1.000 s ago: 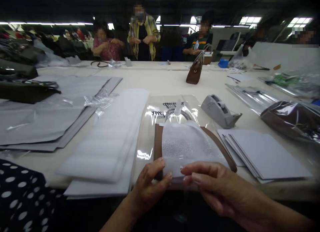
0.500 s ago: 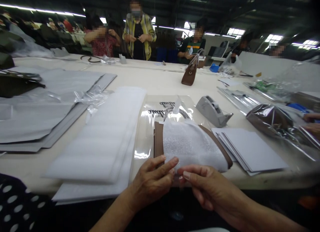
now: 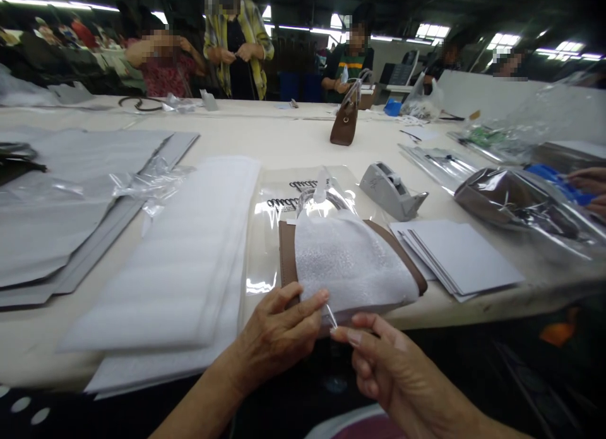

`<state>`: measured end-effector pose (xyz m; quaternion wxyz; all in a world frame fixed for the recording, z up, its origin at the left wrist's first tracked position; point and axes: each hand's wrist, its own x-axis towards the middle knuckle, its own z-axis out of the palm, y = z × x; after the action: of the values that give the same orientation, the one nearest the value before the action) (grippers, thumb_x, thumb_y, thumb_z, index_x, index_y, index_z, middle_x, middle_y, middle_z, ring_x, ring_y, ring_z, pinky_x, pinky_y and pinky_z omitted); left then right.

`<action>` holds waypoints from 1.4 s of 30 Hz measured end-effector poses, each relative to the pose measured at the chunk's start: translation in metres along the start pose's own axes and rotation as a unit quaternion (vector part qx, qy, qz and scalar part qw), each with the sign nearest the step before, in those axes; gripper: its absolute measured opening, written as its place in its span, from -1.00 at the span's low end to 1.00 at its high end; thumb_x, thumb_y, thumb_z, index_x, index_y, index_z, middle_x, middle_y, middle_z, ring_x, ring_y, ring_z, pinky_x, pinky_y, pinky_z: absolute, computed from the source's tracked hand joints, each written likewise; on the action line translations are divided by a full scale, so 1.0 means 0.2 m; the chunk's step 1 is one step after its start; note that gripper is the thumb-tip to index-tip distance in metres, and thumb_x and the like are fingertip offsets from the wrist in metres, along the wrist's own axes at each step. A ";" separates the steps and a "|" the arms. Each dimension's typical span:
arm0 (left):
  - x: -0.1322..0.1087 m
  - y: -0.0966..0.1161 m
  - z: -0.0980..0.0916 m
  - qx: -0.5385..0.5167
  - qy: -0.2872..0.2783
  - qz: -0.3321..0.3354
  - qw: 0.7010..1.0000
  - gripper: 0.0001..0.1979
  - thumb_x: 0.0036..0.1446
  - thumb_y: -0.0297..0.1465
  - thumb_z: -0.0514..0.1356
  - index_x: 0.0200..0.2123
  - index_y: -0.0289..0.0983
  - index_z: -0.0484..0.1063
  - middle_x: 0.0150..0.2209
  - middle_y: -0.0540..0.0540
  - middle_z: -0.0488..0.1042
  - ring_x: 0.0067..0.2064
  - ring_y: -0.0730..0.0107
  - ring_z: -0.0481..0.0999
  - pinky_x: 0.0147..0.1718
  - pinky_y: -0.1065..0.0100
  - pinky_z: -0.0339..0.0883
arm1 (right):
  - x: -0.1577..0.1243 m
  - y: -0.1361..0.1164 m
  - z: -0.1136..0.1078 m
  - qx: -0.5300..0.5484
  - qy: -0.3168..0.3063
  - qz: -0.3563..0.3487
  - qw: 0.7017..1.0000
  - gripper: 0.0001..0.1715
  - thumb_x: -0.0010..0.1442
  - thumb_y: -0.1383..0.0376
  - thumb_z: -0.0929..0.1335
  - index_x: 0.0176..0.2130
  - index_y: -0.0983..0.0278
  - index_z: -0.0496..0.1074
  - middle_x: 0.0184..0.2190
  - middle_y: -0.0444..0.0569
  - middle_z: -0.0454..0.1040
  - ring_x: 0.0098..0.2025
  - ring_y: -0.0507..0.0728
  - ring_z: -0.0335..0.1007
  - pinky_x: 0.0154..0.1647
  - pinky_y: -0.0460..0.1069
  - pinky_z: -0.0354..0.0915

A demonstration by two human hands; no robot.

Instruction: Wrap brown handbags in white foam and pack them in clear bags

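A brown bag lies flat at the table's near edge, wrapped in a white foam sheet, on a clear printed plastic bag. My left hand rests on the near edge of the foam, fingers curled and pressing on it. My right hand is just to its right, thumb and forefinger pinched on a thin clear strip that runs up to the foam's edge.
A stack of white foam sheets lies to the left, grey sheets beyond. A grey tape dispenser and white cards sit to the right. Wrapped bags lie far right. A small brown handbag stands mid-table. People work across the table.
My right hand has drawn back from the foam toward me and now pinches a thin clear strip. My left hand stays on the foam's edge. The view has shifted.
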<state>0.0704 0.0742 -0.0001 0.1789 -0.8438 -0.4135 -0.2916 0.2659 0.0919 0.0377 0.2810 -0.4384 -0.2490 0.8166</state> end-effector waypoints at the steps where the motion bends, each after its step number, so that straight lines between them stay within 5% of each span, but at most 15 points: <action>1: 0.00 0.00 0.00 -0.003 -0.006 0.003 1.000 -0.78 0.01 -0.55 0.10 -0.23 -0.24 0.37 0.03 0.01 0.36 -0.03 0.32 0.36 -0.02 0.25 0.23 | 0.01 0.01 0.00 0.021 0.003 -0.005 1.000 -0.45 -0.14 0.28 0.48 -0.26 0.24 0.11 -0.36 -0.09 0.43 -0.62 -0.14 0.16 -0.68 -0.22 0.08; 6: -0.02 -0.01 -0.02 0.018 -0.047 0.021 0.999 -0.60 0.08 -0.48 0.06 0.01 -0.10 0.28 0.12 -0.01 0.24 0.07 0.22 0.21 -0.03 0.19 0.20 | 0.07 0.11 -0.08 0.053 0.033 0.021 0.998 -0.54 -0.08 0.29 0.43 -0.27 0.26 0.10 -0.38 -0.06 0.43 -0.60 -0.13 0.19 -0.65 -0.23 0.10; 10: -0.05 0.00 -0.03 0.042 -0.092 0.009 0.995 -0.56 0.11 -0.44 0.09 0.05 0.07 0.22 0.19 0.05 0.10 0.13 0.17 0.08 0.00 0.19 0.14 | 0.05 0.17 -0.19 -0.075 0.025 0.087 0.993 -0.67 0.01 0.18 0.34 -0.34 0.28 0.12 -0.58 -0.17 0.37 -0.75 -0.17 -0.04 -0.78 -0.24 -0.16; 14: -0.07 0.02 -0.01 0.067 -0.108 0.008 0.992 -0.57 0.12 -0.43 0.08 0.05 0.09 0.22 0.21 0.01 0.04 0.15 0.11 0.04 0.01 0.15 0.08 | -0.06 -0.01 -0.19 -0.353 -0.114 -0.070 0.926 -0.79 0.14 0.16 0.25 -0.37 0.27 0.24 -0.64 -0.15 0.37 -0.73 -0.11 0.07 -0.76 -0.20 -0.07; 16: -0.07 0.03 0.00 0.077 -0.101 -0.001 0.992 -0.56 0.12 -0.42 0.08 0.05 0.08 0.21 0.21 0.00 0.04 0.15 0.09 0.03 0.02 0.15 0.07 | -0.07 -0.15 -0.15 -0.504 -0.146 -0.284 0.803 -0.87 0.16 0.24 0.24 -0.34 0.23 0.33 -0.54 -0.08 0.44 -0.54 -0.01 0.33 -0.58 -0.14 0.22; 18: -0.08 0.04 0.01 0.087 -0.089 -0.008 0.992 -0.57 0.12 -0.40 0.08 0.06 0.07 0.20 0.20 0.01 0.05 0.15 0.10 0.02 0.03 0.15 0.04 | -0.03 -0.23 -0.12 -0.614 -0.155 -0.491 0.598 -0.77 0.15 0.28 0.26 -0.15 0.19 0.37 -0.27 0.00 0.48 -0.20 0.13 0.40 -0.18 0.01 0.32; 20: -0.08 0.05 0.01 0.096 -0.080 -0.007 0.992 -0.57 0.13 -0.36 0.08 0.07 0.06 0.19 0.19 0.01 0.06 0.15 0.11 0.01 0.05 0.15 0.02 | 0.07 -0.24 -0.12 -0.678 -0.148 -0.603 0.395 -0.53 0.15 0.26 0.28 0.06 0.25 0.25 0.01 0.06 0.33 0.07 0.21 0.21 0.12 0.16 0.08; 22: -0.07 0.05 0.01 0.104 -0.070 -0.002 0.992 -0.59 0.12 -0.33 0.08 0.07 0.05 0.21 0.17 0.00 0.10 0.15 0.13 0.03 0.05 0.17 0.02 | 0.16 -0.21 -0.14 -0.706 -0.142 -0.638 0.274 -0.38 0.16 0.12 0.25 0.14 0.35 0.15 0.11 0.12 0.20 0.17 0.26 0.05 0.20 0.24 -0.11; 23: -0.07 0.05 0.02 0.107 -0.063 -0.002 0.992 -0.60 0.12 -0.32 0.08 0.05 0.05 0.23 0.15 0.00 0.13 0.14 0.14 0.05 0.05 0.18 0.02 | 0.20 -0.20 -0.15 -0.704 -0.142 -0.649 0.252 -0.33 0.16 0.03 0.22 0.14 0.37 0.16 0.11 0.14 0.20 0.17 0.28 0.04 0.20 0.26 -0.12; 26: -0.06 0.04 0.05 0.129 0.000 -0.003 0.992 -0.65 0.07 -0.27 0.14 -0.03 0.08 0.31 0.11 0.04 0.20 0.09 0.21 0.14 0.01 0.25 0.08 | 0.25 -0.30 -0.11 -0.674 -0.177 -0.650 0.304 -0.42 0.21 0.00 0.14 0.08 0.27 0.25 0.00 0.05 0.34 0.11 0.19 0.16 0.16 0.14 0.06; 29: -0.06 0.02 0.10 0.156 0.076 0.007 0.985 -0.64 -0.03 -0.18 0.23 -0.11 0.16 0.34 0.11 0.11 0.22 0.04 0.27 0.22 -0.01 0.28 0.12 | 0.35 -0.62 0.02 -0.657 -0.150 -0.570 0.469 -0.59 0.25 0.17 0.17 0.06 0.21 0.25 0.01 -0.05 0.34 0.06 0.05 0.23 0.06 0.00 0.21; 32: -0.07 0.01 0.13 0.176 0.106 0.026 0.978 -0.65 -0.05 -0.13 0.23 -0.12 0.17 0.35 0.11 0.13 0.23 0.02 0.28 0.25 -0.02 0.28 0.12 | 0.62 -0.95 0.17 -0.648 -0.078 -0.453 0.607 -0.23 0.07 0.02 0.32 0.16 0.32 0.10 0.18 0.13 0.08 0.19 0.27 0.00 0.12 0.23 0.07; 34: -0.08 0.01 0.13 0.183 0.103 0.023 0.977 -0.66 -0.05 -0.13 0.23 -0.13 0.15 0.36 0.13 0.13 0.21 0.03 0.28 0.24 -0.02 0.29 0.14 | 0.84 -1.07 0.23 -0.609 -0.126 -0.332 0.709 -0.24 -0.04 0.02 0.40 0.06 0.34 0.23 0.13 0.19 0.14 0.14 0.28 0.08 0.06 0.16 0.17; 37: -0.10 0.03 0.13 0.187 0.097 0.010 0.977 -0.73 0.01 -0.19 0.20 -0.16 0.11 0.38 0.17 0.16 0.14 0.05 0.30 0.22 0.00 0.29 0.16 | 1.03 -1.08 0.28 -0.585 -0.195 -0.233 0.752 -0.45 -0.06 -0.02 0.39 -0.30 0.41 0.37 -0.33 0.14 0.44 -0.36 0.11 0.38 -0.43 -0.04 0.33; 42: -0.17 0.12 0.08 0.170 0.087 0.011 0.981 -0.85 0.15 -0.36 0.09 -0.26 -0.05 0.44 0.19 0.22 0.07 0.09 0.43 0.18 0.08 0.35 0.15 | 0.77 -1.06 0.24 -0.546 -0.189 -0.232 0.782 -0.55 -0.03 0.00 0.38 -0.46 0.33 0.24 -0.72 -0.28 0.09 -0.72 -0.14 -0.08 -0.74 -0.17 -0.08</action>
<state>0.0790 0.0485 -0.0354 0.3586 -0.7768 -0.4306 -0.2872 0.2049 0.3416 0.1111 0.1226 -0.2842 -0.7956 0.5207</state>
